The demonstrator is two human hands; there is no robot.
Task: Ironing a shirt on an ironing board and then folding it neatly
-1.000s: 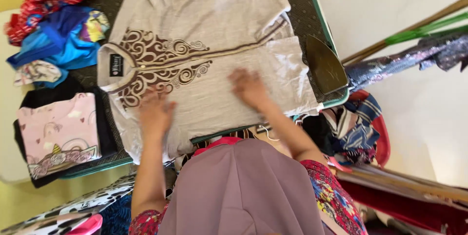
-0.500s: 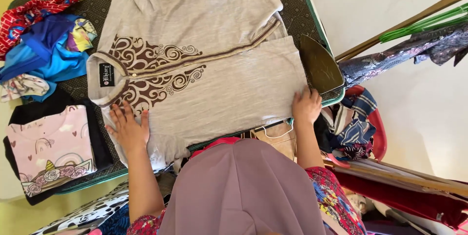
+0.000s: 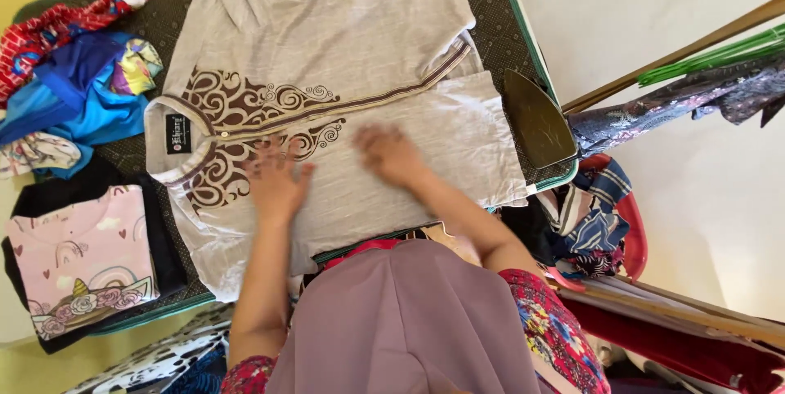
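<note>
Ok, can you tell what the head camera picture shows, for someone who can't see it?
Both hands, left hand and right hand, lie flat and open on a grey shirt with brown swirls, spread on a dark padded board. An iron stands at the board's right edge, and folded clothes sit to the left.

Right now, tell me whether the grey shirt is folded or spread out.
Spread out: the grey shirt lies flat, front up, on the board, both hands pressing it.
</note>
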